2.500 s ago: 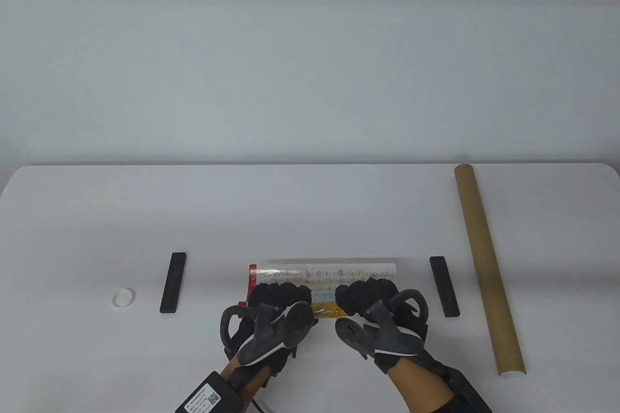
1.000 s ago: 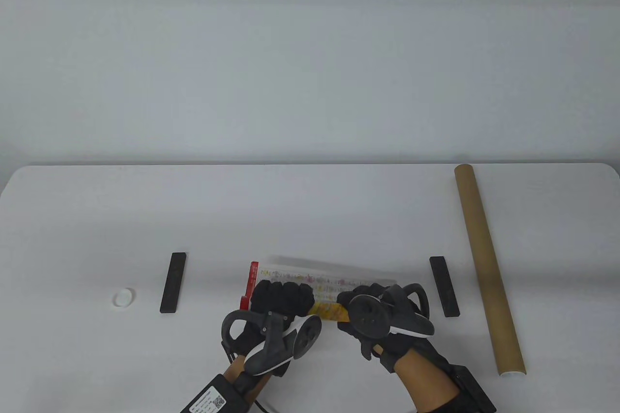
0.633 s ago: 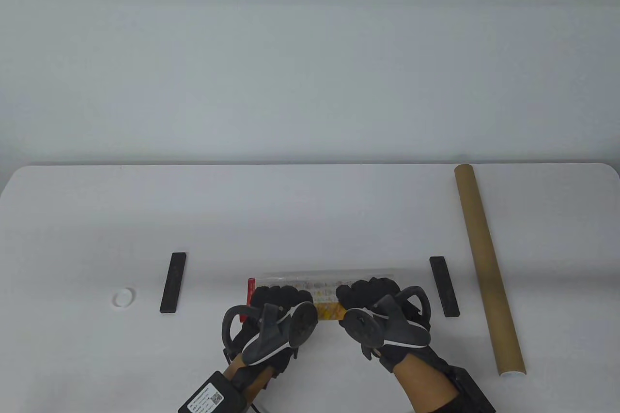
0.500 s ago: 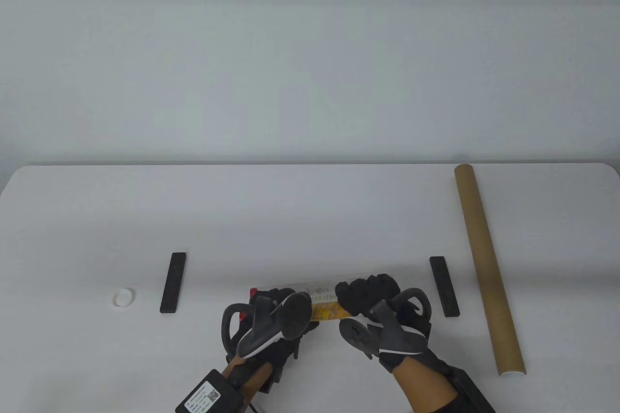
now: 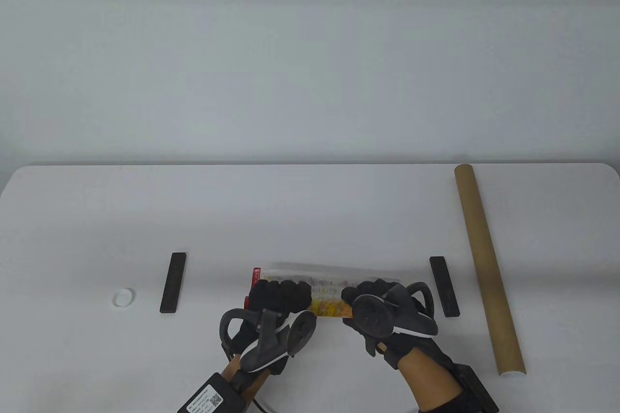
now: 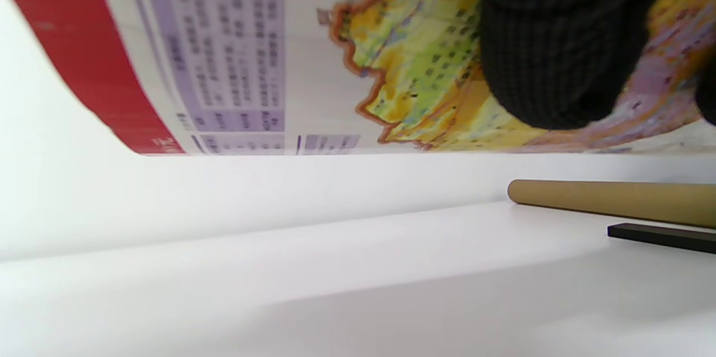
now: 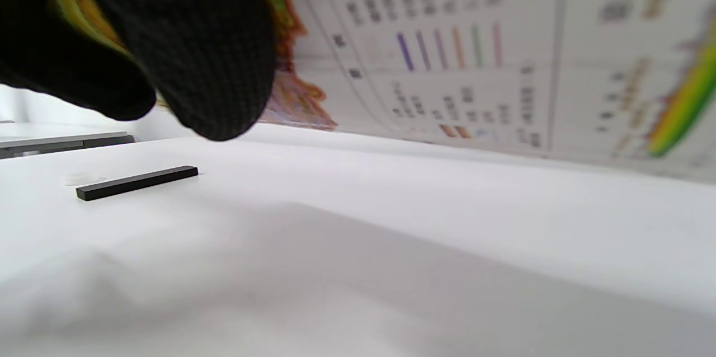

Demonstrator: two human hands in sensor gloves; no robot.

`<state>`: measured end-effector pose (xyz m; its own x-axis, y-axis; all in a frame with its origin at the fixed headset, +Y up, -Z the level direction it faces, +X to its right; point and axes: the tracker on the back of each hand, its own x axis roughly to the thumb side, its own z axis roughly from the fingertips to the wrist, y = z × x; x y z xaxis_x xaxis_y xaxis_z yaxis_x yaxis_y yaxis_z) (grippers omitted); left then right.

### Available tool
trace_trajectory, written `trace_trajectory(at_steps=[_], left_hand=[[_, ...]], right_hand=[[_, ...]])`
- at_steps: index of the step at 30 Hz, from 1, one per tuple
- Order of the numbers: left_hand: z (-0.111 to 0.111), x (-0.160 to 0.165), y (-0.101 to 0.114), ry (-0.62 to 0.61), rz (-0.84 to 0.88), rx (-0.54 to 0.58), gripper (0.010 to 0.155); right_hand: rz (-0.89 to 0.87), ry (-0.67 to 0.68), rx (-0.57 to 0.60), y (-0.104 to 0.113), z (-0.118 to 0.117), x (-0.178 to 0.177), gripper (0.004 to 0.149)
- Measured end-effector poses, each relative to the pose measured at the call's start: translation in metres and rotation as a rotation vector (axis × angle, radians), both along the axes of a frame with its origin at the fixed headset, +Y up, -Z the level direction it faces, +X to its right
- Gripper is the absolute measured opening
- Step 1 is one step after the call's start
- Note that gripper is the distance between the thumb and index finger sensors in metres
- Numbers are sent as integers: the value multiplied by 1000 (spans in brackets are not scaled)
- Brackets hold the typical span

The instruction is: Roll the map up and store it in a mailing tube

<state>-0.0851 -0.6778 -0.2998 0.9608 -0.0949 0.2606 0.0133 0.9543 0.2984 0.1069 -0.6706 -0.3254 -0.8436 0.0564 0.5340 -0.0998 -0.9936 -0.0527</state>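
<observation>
The rolled map [image 5: 325, 291], printed with a red end band and yellow patches, lies crosswise near the table's front edge. My left hand [image 5: 279, 293] curls its fingers over the roll's left part. My right hand [image 5: 369, 293] grips the right part, its tracker hiding most of the fingers. The left wrist view has the map [image 6: 235, 55] curving overhead with a gloved fingertip [image 6: 554, 49] pressed on it. The right wrist view has the map [image 7: 503, 49] above the tabletop and dark gloved fingers [image 7: 190, 49] against it. The brown mailing tube [image 5: 487, 265] lies lengthwise at the right, apart from both hands.
Two black bars lie on the table, one [image 5: 173, 282] left of the map and one [image 5: 444, 286] right of it. A small white cap [image 5: 123, 297] sits further left. The tube's near end [image 5: 512, 373] has a white rim.
Both hands kept working the roll with small turns; the right end of the roll dipped, levelled, then tilted again. The right tracker has swung round to face up. Tube, bars and cap stayed put.
</observation>
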Motion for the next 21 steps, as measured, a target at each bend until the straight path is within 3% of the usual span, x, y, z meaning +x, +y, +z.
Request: trace_trajectory(at_steps=[6,16,21], left_hand=[[-2,0,0,-2,1,-32,51],[-18,-14,-7,9,174,-328,49],[-17,-14,-8,6,147,-316,50]], right_hand=[[22,14,30,0,3,-1,56],[167,22,296,6,17,-10,61],[156,22,242,0,13,-12,55]])
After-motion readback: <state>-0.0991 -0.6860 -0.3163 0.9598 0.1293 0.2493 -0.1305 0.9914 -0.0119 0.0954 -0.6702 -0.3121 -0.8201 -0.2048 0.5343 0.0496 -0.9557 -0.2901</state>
